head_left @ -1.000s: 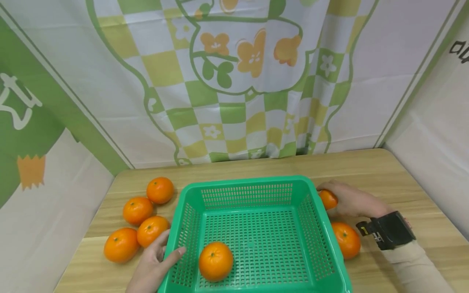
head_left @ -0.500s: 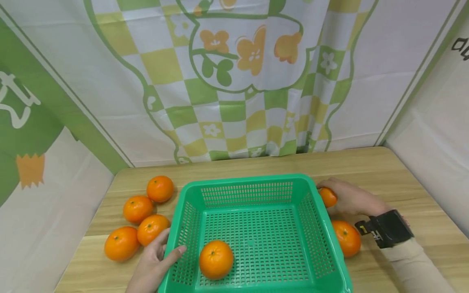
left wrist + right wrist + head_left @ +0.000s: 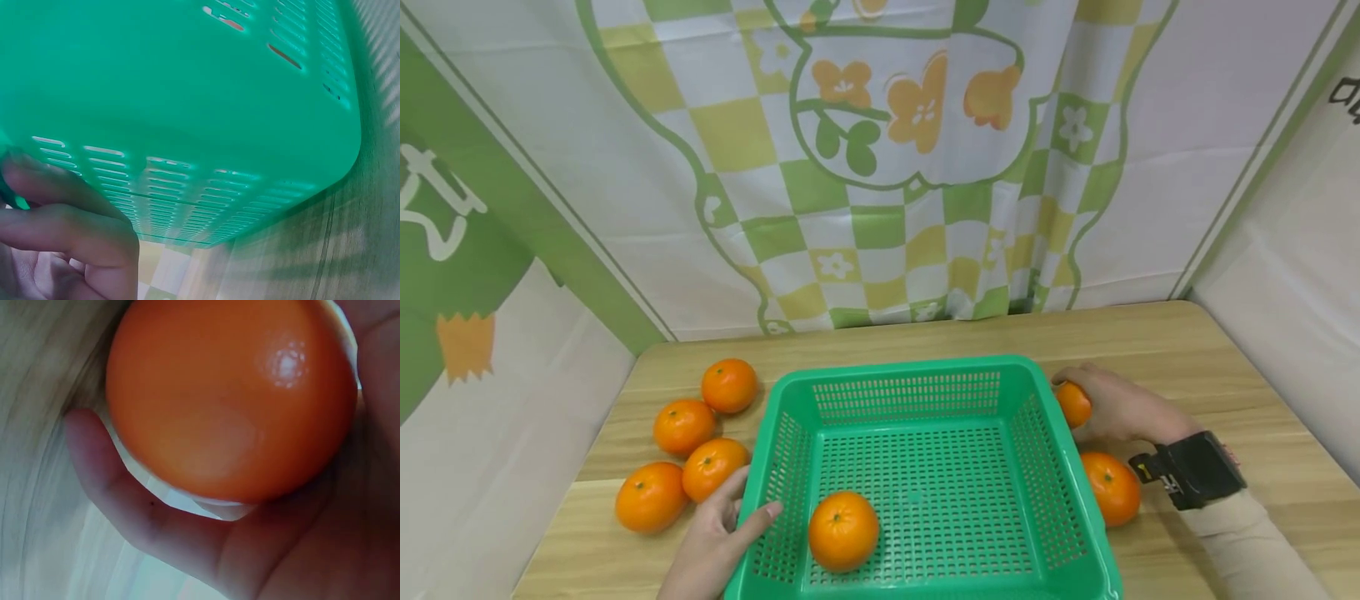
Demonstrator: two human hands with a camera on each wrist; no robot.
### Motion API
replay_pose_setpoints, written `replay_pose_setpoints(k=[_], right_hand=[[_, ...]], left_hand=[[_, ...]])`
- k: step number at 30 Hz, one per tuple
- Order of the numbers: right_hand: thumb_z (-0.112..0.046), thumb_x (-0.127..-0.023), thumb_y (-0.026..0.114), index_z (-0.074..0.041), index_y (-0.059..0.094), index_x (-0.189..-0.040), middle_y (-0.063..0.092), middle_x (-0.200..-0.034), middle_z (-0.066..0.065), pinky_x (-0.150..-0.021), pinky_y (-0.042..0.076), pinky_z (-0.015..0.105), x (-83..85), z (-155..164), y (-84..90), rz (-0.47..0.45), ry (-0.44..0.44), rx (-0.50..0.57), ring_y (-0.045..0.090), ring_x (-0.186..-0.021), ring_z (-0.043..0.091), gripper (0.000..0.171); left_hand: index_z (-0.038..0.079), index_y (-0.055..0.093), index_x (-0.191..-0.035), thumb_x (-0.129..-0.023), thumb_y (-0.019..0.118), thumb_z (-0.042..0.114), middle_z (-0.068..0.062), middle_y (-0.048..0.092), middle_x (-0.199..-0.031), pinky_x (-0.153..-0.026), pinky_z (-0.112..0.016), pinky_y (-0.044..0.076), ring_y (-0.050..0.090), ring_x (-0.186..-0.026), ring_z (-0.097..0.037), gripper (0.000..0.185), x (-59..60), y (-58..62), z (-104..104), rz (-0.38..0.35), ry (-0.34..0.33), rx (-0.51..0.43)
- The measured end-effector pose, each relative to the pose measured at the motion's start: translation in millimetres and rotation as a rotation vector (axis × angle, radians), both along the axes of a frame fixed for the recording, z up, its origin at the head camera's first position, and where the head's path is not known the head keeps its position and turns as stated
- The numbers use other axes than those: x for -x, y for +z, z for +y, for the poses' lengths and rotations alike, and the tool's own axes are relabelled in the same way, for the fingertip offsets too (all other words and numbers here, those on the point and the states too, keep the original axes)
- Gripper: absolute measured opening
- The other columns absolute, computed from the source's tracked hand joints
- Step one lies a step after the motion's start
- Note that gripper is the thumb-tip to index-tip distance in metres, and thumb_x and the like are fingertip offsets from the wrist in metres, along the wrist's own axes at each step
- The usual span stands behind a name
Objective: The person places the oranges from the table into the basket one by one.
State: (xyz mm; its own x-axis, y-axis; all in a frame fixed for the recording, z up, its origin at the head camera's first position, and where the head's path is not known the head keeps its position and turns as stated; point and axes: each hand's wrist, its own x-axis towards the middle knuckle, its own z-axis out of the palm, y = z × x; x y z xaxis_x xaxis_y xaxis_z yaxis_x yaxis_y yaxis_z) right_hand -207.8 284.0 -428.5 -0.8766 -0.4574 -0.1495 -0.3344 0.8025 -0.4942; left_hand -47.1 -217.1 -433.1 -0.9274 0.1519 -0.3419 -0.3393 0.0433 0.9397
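A green plastic basket (image 3: 917, 365) with slotted walls stands on the table; one orange (image 3: 843, 532) lies inside, toward its left. My left hand (image 3: 718, 533) grips the basket's left wall, thumb over the rim and fingers outside; the left wrist view shows curled fingers (image 3: 94, 234) beside the slotted wall. Beyond the basket's right wall, my right hand (image 3: 1123, 408) holds another orange (image 3: 1074, 405), partly hidden by the rim and the hand. In the right wrist view the thumb and palm curve around this orange (image 3: 231, 400), low over the wooden surface.
Several oranges (image 3: 683, 427) sit grouped left of the basket. One more orange (image 3: 1110, 490) rests against its right side, near my right wrist. The wooden table (image 3: 1150, 337) ends at a patterned curtain (image 3: 880, 225) behind, with white cloth walls at both sides.
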Motion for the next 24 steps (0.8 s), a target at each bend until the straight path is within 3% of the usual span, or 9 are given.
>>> replay_pose_setpoints(k=[7, 16, 24], right_hand=[[-0.036, -0.069, 0.096, -0.004, 0.064, -0.132, 0.065, -0.118, 0.015, -0.073, 0.055, 0.029, 1.5, 1.9, -2.5, 0.052, 0.005, -0.016, 0.061, -0.096, 0.021, 0.078], [-0.029, -0.07, 0.095, -0.019, 0.071, -0.108, 0.065, -0.1, 0.001, -0.071, 0.053, 0.027, 2.2, 1.1, -1.4, 0.07, 0.04, -0.002, 0.058, -0.087, 0.015, 0.046], [-0.026, -0.069, 0.096, -0.025, 0.068, -0.102, 0.066, -0.097, -0.003, -0.07, 0.055, 0.026, 1.6, 7.9, -2.1, 0.032, 0.052, 0.036, 0.06, -0.083, 0.012, 0.043]], left_hand=[[0.005, 0.02, -0.163, -0.106, 0.061, 0.019, -0.02, 0.076, -0.119, -0.077, -0.057, 0.066, 0.08, -0.093, -0.039, 0.071, 1.6, -0.8, -0.2, 0.011, 0.005, -0.006], [0.005, 0.018, -0.164, -0.107, 0.058, 0.017, -0.015, 0.076, -0.12, -0.077, -0.056, 0.066, 0.08, -0.093, -0.035, 0.071, 2.2, -3.7, -2.1, 0.021, 0.005, -0.018], [0.006, 0.021, -0.162, -0.106, 0.061, 0.019, -0.018, 0.077, -0.117, -0.077, -0.057, 0.066, 0.08, -0.092, -0.037, 0.07, 1.6, -3.6, -1.8, 0.011, 0.01, -0.004]])
